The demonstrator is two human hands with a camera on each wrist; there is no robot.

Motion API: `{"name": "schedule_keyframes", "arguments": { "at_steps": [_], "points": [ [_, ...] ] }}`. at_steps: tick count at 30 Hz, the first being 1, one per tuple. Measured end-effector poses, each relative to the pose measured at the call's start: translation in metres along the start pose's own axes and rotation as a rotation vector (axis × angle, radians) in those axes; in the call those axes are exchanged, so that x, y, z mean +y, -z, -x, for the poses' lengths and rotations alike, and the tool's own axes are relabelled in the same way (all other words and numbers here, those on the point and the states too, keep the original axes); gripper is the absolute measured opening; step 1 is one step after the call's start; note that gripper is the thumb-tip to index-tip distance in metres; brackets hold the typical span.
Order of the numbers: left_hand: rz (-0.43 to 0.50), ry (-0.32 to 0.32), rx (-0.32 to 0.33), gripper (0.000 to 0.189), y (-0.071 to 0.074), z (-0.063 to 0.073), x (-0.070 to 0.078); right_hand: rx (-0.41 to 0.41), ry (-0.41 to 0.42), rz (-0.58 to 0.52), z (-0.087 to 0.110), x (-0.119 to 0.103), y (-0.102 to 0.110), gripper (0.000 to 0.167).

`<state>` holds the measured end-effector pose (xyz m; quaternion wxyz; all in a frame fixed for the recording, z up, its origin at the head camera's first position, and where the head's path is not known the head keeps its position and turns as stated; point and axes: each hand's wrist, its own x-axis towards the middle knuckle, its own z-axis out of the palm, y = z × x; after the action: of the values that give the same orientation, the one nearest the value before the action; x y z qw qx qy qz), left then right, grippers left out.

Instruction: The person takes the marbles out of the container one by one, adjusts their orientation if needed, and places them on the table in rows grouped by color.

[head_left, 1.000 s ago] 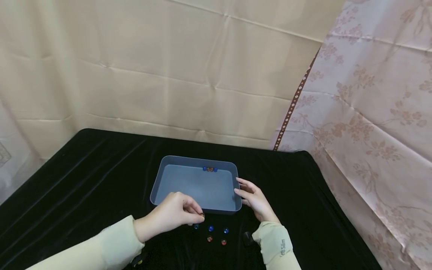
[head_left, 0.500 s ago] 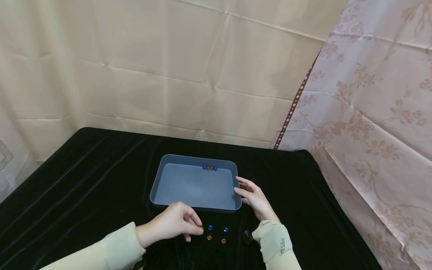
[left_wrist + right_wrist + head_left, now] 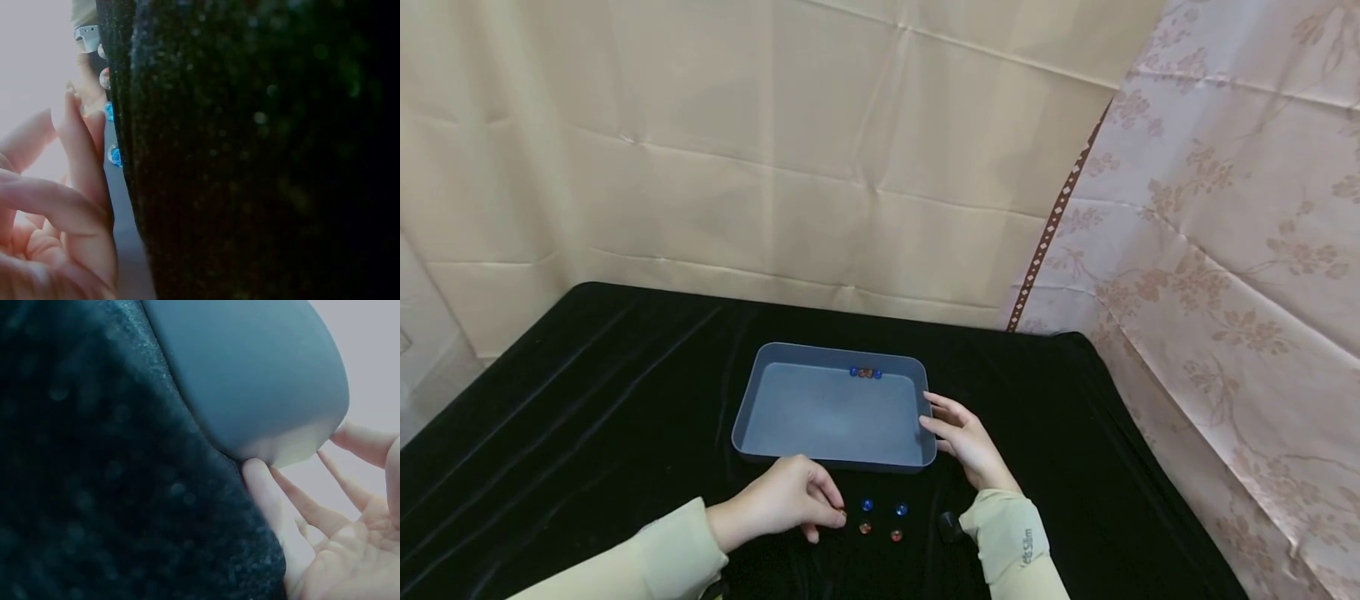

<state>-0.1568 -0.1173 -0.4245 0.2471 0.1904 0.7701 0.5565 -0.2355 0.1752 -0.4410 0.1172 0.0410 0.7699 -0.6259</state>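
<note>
Amber marble (image 3: pixel 843 512) pinched by left hand (image 3: pixel 792 496), lower now, right hand (image 3: pixel 967 443) splayed against tray (image 3: pixel 820 417)

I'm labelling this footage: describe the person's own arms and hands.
The pale yellow-green fabric left sleeve and matching right sleeve are long; dark lettering ending in "Slim" marks the right one, with a small black object beside it. The left hand and right hand are ungloved.

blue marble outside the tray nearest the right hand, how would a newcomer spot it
On the black cloth, find the tray. Outside its near side, pick the blue marble nearer the right hand; its blue neighbour sits nearer the left hand.
</note>
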Motion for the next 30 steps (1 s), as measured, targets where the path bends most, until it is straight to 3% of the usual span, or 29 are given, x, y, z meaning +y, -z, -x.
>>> {"name": "schedule_keyframes", "arguments": {
  "at_steps": [13, 30],
  "points": [
    [-0.102, -0.016, 0.007, 0.008, -0.003, 0.0015, -0.0019, 0.004, -0.001, 0.001, -0.0015, 0.0013, -0.0006, 0.048],
    [-0.124, -0.017, 0.0, 0.008, -0.0019, -0.0006, -0.0053, 0.011, 0.0, 0.001, -0.0017, 0.0014, -0.001, 0.048]
  ]
}}
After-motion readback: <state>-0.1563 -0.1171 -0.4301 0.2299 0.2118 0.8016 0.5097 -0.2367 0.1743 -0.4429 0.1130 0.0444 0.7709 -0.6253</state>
